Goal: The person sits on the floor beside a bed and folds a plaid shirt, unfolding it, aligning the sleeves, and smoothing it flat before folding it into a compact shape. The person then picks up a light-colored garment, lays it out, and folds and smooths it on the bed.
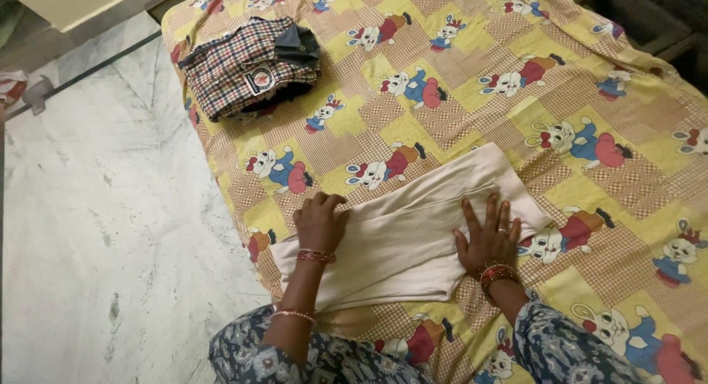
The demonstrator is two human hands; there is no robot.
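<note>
While both hands press down on it, the cream cloth (402,236) sits in the lower middle of the frame, folded into a rough rectangle with a softer, wrinkled ridge running diagonally across the top layer. It looks like thin, smooth fabric, plain with no print.

The left hand (321,220) is at the cloth's left edge, fingers curled in and bunching the fabric a bit, so it's closed on the cloth. The right hand (488,236) is on the right part of the cloth, flat, fingers spread and straight, just pressing, not gripping anything. Both wrists have red and gold bangles, and there's a ring on the right hand.

Under all of that is a bedsheet (516,96), yellow with brown checked patches and cartoon rabbits in red and blue, filling most of the right and centre of the frame. It's a little rumpled.

In the upper left of the frame, on the sheet, there's a stack of clothes (251,67), well apart from the cream cloth: a checked piece in red, white and dark lines with a round badge, and something dark grey tucked in.

The left side of the frame is a pale marble floor (96,207), grey-veined. No containers in view, just piles.
</note>
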